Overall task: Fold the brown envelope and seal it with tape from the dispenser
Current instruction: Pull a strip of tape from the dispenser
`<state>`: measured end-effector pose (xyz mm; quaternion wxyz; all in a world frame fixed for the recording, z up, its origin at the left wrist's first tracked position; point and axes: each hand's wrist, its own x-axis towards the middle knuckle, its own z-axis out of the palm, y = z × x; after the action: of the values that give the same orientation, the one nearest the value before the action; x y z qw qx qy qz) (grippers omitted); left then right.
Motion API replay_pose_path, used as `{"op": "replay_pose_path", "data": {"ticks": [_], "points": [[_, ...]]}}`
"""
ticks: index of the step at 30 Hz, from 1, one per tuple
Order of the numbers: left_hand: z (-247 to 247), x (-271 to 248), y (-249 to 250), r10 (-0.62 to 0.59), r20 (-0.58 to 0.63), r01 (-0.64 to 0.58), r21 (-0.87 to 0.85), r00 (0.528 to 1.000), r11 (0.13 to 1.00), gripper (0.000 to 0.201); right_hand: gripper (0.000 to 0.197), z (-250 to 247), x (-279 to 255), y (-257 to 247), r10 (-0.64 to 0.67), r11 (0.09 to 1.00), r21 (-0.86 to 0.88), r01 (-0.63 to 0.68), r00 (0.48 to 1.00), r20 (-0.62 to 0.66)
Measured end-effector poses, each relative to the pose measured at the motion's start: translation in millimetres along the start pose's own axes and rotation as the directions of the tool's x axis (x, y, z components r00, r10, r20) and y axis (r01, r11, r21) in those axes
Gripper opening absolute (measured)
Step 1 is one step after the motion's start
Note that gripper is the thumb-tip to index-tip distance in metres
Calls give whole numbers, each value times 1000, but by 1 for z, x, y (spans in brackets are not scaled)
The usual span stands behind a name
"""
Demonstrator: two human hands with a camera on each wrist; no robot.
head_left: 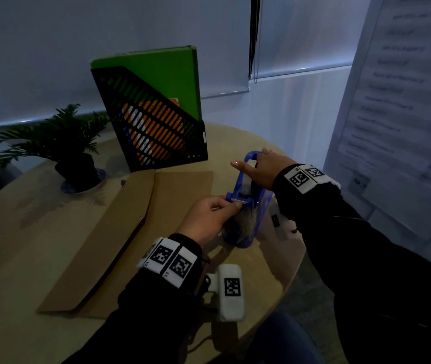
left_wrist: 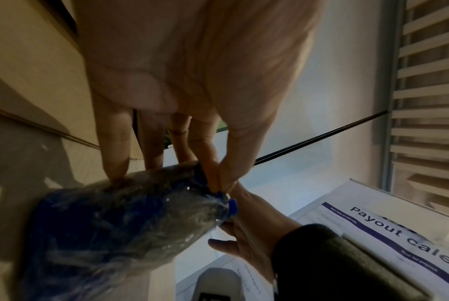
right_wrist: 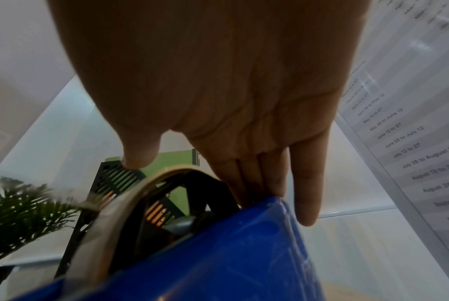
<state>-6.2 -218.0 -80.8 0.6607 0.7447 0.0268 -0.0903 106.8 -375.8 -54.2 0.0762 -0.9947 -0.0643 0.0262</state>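
The brown envelope (head_left: 119, 232) lies flat on the round wooden table (head_left: 25, 324), its flap creased along a fold line; it also shows in the left wrist view as the envelope (left_wrist: 33, 61). To its right, the blue tape dispenser (head_left: 251, 206) is held tilted above the table. My right hand (head_left: 251, 164) grips its upper end, thumb (right_wrist: 138, 156) over the tape roll (right_wrist: 120, 195) and fingers (right_wrist: 259, 179) behind the blue side (right_wrist: 231, 254). My left hand (head_left: 229, 204) pinches at the cutter end with thumb and forefinger (left_wrist: 213, 179). The dispenser body (left_wrist: 115, 224) is wrapped in crinkled clear film.
A black slotted file holder (head_left: 154, 132) with a green folder (head_left: 167, 74) stands behind the envelope. A potted plant (head_left: 59, 143) sits at the back left. A printed sheet (head_left: 398, 101) hangs on the right wall. The table's edge (head_left: 296, 258) curves just right of the dispenser.
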Motion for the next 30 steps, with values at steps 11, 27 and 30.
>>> {"op": "replay_pose_path", "data": {"ticks": [11, 27, 30], "points": [[-6, 0, 0, 41, 21, -43, 100, 999, 994, 25, 98, -1, -1, -1, -1, 1000, -2, 1, 1000, 8], [-76, -42, 11, 146, 3, -144, 215, 989, 966, 17, 44, -36, -57, -46, -205, 911, 299, 284, 941, -269], [-91, -57, 12, 199, -75, -184, 173, 977, 967, 20, 19, -38, -77, -77, -339, 832, 348, 431, 893, -296]]}}
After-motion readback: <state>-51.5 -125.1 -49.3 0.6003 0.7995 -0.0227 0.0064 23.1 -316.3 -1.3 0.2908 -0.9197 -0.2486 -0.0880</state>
